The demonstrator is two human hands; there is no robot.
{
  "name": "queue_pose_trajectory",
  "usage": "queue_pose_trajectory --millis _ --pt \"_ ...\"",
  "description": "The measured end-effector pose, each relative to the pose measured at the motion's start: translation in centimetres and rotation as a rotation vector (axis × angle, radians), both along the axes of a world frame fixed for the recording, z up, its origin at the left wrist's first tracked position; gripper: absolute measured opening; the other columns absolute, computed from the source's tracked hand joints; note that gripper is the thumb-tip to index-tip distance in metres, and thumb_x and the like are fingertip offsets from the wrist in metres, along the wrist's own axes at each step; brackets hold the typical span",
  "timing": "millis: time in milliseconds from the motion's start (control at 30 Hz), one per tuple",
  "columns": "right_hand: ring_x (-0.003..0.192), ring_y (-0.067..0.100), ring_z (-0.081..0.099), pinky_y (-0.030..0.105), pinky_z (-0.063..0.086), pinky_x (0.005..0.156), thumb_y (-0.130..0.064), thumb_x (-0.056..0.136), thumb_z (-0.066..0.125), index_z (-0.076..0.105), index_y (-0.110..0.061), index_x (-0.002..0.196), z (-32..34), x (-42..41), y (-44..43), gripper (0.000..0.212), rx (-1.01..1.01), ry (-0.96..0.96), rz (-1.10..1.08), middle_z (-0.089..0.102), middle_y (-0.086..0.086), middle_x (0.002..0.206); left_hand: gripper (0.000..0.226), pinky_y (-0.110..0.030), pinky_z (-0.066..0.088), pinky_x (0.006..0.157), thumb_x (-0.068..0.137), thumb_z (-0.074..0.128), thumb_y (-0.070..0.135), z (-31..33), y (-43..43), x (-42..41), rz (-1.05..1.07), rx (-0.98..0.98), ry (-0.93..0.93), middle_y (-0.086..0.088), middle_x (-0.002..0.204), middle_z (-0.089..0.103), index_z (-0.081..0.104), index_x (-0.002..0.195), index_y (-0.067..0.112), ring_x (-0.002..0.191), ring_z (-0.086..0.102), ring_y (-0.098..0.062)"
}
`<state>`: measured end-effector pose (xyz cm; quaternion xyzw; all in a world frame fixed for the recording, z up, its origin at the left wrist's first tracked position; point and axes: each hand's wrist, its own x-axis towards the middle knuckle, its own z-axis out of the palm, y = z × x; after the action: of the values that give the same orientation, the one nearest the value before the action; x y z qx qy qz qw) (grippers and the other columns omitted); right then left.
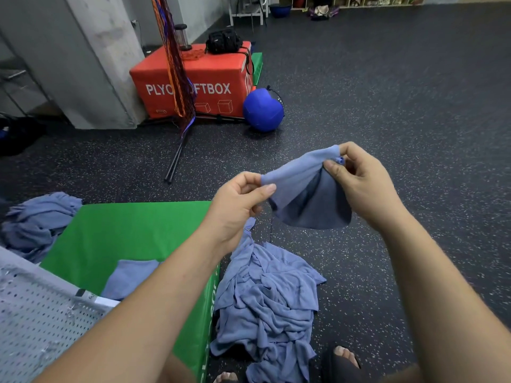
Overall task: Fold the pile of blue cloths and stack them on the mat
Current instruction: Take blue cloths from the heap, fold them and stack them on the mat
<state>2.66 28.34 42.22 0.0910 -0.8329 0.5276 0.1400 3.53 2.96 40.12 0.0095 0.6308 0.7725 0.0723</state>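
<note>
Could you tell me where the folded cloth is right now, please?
In the head view, the folded cloth lies on the green mat, lower left, beside the left forearm.

Even, soft indoor light, faint shadows, sharp focus, wide-angle edge bending.

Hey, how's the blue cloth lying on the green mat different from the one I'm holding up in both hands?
The cloth on the mat lies flat and smooth on the green mat; the held cloth hangs in the air, sagging in loose folds. No hand touches the cloth on the mat, while the left hand and right hand each pinch the held cloth's top edge. Both are the same muted blue.
</note>
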Motion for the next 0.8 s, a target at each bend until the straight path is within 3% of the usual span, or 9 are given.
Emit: queue_pose_trajectory --millis 167,267,333,400,533,600,667,733,800 --pt "0.077 0.025 0.058 0.043 0.047 0.073 -0.035 0.104 0.063 0.064 -0.03 0.103 -0.2 0.0 -0.2 0.005 0.059 0.01 -0.02 0.068 0.012 0.088 0.037 -0.028 0.041 0.068 0.088 0.077 -0.001 0.0 0.2 0.0 -0.029 0.139 -0.105 0.005 0.085 0.064 0.056 0.111 0.02 0.073 0.051 -0.012" --pt "0.078 0.028 0.058 0.041 0.045 0.071 -0.034 0.105 0.064 0.063 -0.03 0.102 -0.1 0.1 -0.1 0.005 0.084 0.016 -0.033 0.067 0.007 0.083 0.054 -0.025 0.042 0.067 0.087 0.085 0.01 0.2 0.1 0.1 -0.101 -0.017 -0.105 0.004 0.093 0.069 0.06 0.133 0.026 0.077 0.059 -0.009" --pt "0.07 0.013 0.051 0.035 0.039 0.066 -0.031 0.105 0.065 0.062 -0.031 0.099 0.0 0.0 0.1 0.007 0.112 0.017 -0.054 0.06 -0.007 0.073 0.038 -0.021 0.044 0.068 0.091 0.081 0.01 0.3 0.0 0.3 -0.12 -0.207 -0.017 0.004 0.089 0.071 0.072 0.125 0.023 0.077 0.062 -0.007" --pt "0.068 0.007 0.049 0.032 0.038 0.065 -0.03 0.104 0.066 0.062 -0.03 0.097 -0.2 0.0 0.2 0.007 0.151 -0.004 -0.08 0.057 -0.014 0.069 0.017 -0.019 0.047 0.069 0.09 0.08 0.005 0.2 -0.2 0.3 -0.07 -0.358 0.047 0.003 0.082 0.072 0.079 0.104 0.015 0.073 0.061 -0.008" --pt "0.072 0.003 0.054 0.029 0.04 0.067 -0.03 0.103 0.066 0.064 -0.027 0.097 -0.7 0.0 -0.4 0.008 0.224 -0.056 -0.091 0.063 -0.011 0.075 0.005 -0.03 0.041 0.066 0.083 0.078 0.02 -0.2 -0.9 -0.3 -0.018 -0.787 0.16 0.01 0.068 0.062 0.073 0.081 0.019 0.062 0.049 -0.01" --pt "0.072 0.004 0.054 0.026 0.04 0.066 -0.031 0.103 0.066 0.062 -0.026 0.096 -0.7 0.1 -1.0 0.01 0.278 -0.081 -0.058 0.063 -0.007 0.076 0.011 -0.03 0.045 0.069 0.08 0.081 0.028 -0.2 -1.2 -0.2 -0.121 -0.933 0.153 0.012 0.08 0.063 0.07 0.08 0.025 0.069 0.054 -0.011" --pt "0.073 0.006 0.055 0.026 0.041 0.067 -0.032 0.103 0.066 0.062 -0.026 0.096 -0.8 0.2 -1.7 0.009 0.324 -0.108 0.007 0.064 -0.006 0.077 0.027 -0.031 0.052 0.081 0.077 0.088 0.037 -0.4 -1.4 -0.2 -0.174 -0.965 0.167 0.011 0.103 0.064 0.068 0.094 0.033 0.088 0.064 -0.01" --pt "0.075 0.005 0.057 0.022 0.041 0.067 -0.032 0.103 0.066 0.063 -0.028 0.098 -1.0 0.5 -2.4 0.007 0.344 -0.124 0.057 0.066 -0.009 0.078 0.044 -0.028 0.053 0.094 0.079 0.091 0.047 -0.3 -1.4 -0.1 -0.177 -0.854 0.171 0.015 0.12 0.067 0.067 0.113 0.036 0.108 0.066 -0.003" --pt "0.075 -0.001 0.058 0.014 0.038 0.062 -0.031 0.102 0.067 0.063 -0.029 0.1 -1.3 0.8 -3.2 0.004 0.363 -0.121 0.089 0.065 -0.018 0.075 0.046 -0.025 0.053 0.098 0.082 0.09 0.05 -0.1 -1.0 -0.2 -0.167 -0.747 0.19 0.015 0.12 0.072 0.068 0.119 0.034 0.109 0.068 0.001"
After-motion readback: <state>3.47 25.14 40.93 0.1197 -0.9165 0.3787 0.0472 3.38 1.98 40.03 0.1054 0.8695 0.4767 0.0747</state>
